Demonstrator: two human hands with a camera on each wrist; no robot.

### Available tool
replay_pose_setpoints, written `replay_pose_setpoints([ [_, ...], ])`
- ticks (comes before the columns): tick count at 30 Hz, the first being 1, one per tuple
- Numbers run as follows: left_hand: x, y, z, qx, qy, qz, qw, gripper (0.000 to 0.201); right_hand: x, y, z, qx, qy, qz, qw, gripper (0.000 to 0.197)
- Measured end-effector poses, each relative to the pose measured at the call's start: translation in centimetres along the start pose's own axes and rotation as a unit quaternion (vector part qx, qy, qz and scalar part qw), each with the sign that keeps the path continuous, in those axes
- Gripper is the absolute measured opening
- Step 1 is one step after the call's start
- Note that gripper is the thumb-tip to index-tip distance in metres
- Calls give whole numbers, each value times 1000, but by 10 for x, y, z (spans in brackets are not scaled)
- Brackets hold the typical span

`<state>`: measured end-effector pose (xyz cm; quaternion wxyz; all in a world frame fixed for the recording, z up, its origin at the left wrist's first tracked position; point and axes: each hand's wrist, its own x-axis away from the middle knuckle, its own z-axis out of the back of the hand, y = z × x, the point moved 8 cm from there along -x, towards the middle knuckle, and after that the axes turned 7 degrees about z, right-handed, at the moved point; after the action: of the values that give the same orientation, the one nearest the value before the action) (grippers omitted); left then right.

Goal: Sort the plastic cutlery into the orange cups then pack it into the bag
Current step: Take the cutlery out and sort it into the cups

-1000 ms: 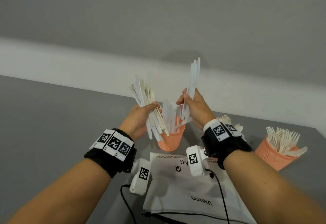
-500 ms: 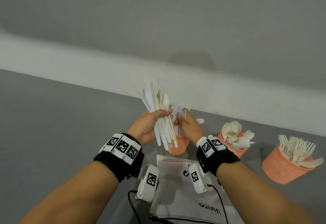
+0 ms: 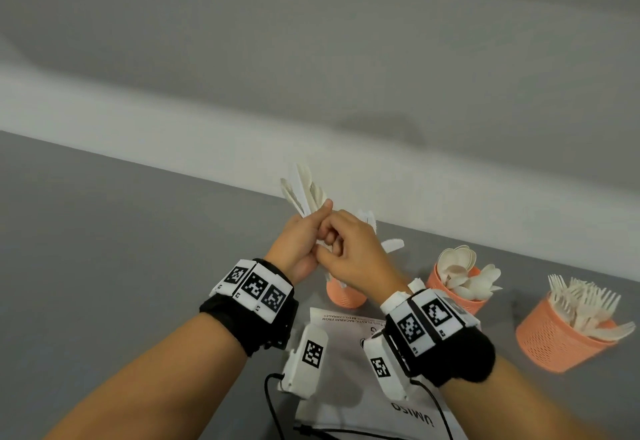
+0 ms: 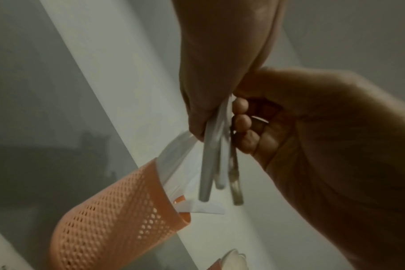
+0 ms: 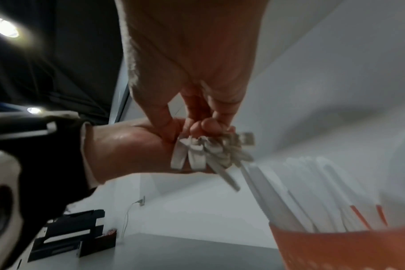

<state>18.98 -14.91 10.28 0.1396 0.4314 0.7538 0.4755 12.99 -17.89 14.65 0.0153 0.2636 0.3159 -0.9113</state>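
Observation:
My left hand [image 3: 304, 235] grips a bundle of white plastic cutlery [image 3: 305, 189] upright above the left orange cup [image 3: 346, 297]. My right hand [image 3: 337, 240] is pressed against it, fingers curled round the bundle's lower handles [image 4: 209, 164]. In the right wrist view the right hand's fingertips [image 5: 207, 126] pinch the handle ends [image 5: 204, 155]. The left cup [image 5: 335, 248] holds white knives [image 5: 280, 193]. A second orange cup [image 3: 450, 292] holds spoons and a third [image 3: 554, 342] holds forks. The white bag [image 3: 346, 363] lies flat in front of the cups.
The grey table [image 3: 121, 249] extends to the left. A pale wall [image 3: 311, 58] stands close behind the cups. Black cables [image 3: 273, 401] run from the wrist cameras over the bag. A black device [image 5: 69, 233] shows far off in the right wrist view.
My right hand lowered its handful of knives into the left cup, let go, and moved left to take hold of the bundle in my left hand. The view shifted left.

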Motion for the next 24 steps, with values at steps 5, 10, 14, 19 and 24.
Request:
replay_pose_setpoints([
  [5, 3, -2, -11, -55, -33, 1, 998, 41, 0, 4, 3, 59, -6, -38, 998, 19],
  [10, 8, -11, -17, -12, -51, 42, 998, 46, 1, 10, 8, 57, -34, -89, 994, 13],
  [14, 9, -15, -19, -5, -46, 38, 998, 38, 3, 13, 12, 46, -43, -107, 992, 11],
  [19, 12, -12, -22, -27, -67, 21, 997, 28, 11, 28, 18, -124, 9, -179, 976, 9],
  [24, 11, -7, -22, -15, -69, -8, 997, 27, 16, 31, 18, -193, 19, -207, 959, 15],
])
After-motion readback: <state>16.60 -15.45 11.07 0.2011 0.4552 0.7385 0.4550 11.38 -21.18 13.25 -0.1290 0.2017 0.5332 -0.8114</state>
